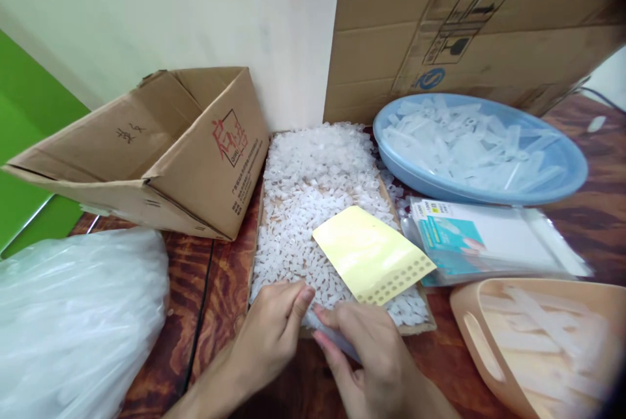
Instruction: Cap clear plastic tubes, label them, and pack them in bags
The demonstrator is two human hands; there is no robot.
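Just in front of the cardboard tray (429, 326), both hands meet near the bottom centre. My right hand (376, 347) is closed around a translucent plastic tube (341, 342), its thumb and forefinger along the side. My left hand (274, 318) is pinched at the tube's far end; whatever lies inside its fingers is hidden. Small white plastic pieces (293, 236) cover the tray beyond the hands. On top of them lies a pale yellow sheet (359, 246) with rows of small round dots along one edge.
A blue basin (489, 192) of translucent tubes stands right, behind plastic-sleeved packets (508, 243). A peach basket (482, 341) with similar tubes is at lower right. An open cardboard box (210, 178) and a filled plastic bag (78, 321) stand left. A large carton (376, 41) rises behind.
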